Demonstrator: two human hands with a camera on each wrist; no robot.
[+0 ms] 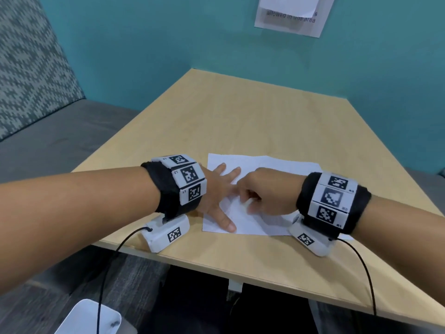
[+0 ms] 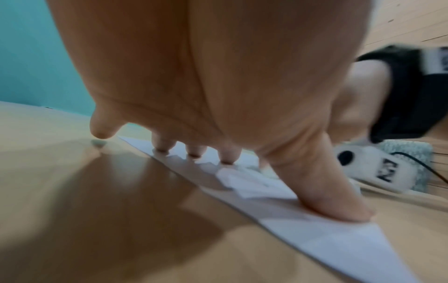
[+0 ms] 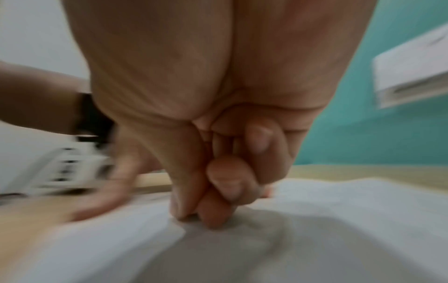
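A white sheet of paper (image 1: 277,165) lies flat near the front edge of a light wooden table (image 1: 240,112). My left hand (image 1: 218,189) rests on its left part with fingers spread and straight; the fingertips (image 2: 194,153) and thumb (image 2: 339,201) press the paper (image 2: 327,235) down. My right hand (image 1: 265,192) is curled over the middle of the sheet. Its thumb and index finger (image 3: 194,210) pinch a small raised flap of the paper (image 3: 339,210). That flap (image 2: 242,180) shows as a lifted white fold in the left wrist view.
A teal wall stands behind the table, with a printed notice (image 1: 291,18) taped to it. A patterned upholstered bench (image 1: 29,68) runs along the left. A white object (image 1: 89,319) sits low at the front left. Black cables hang from both wrist units over the table's front edge.
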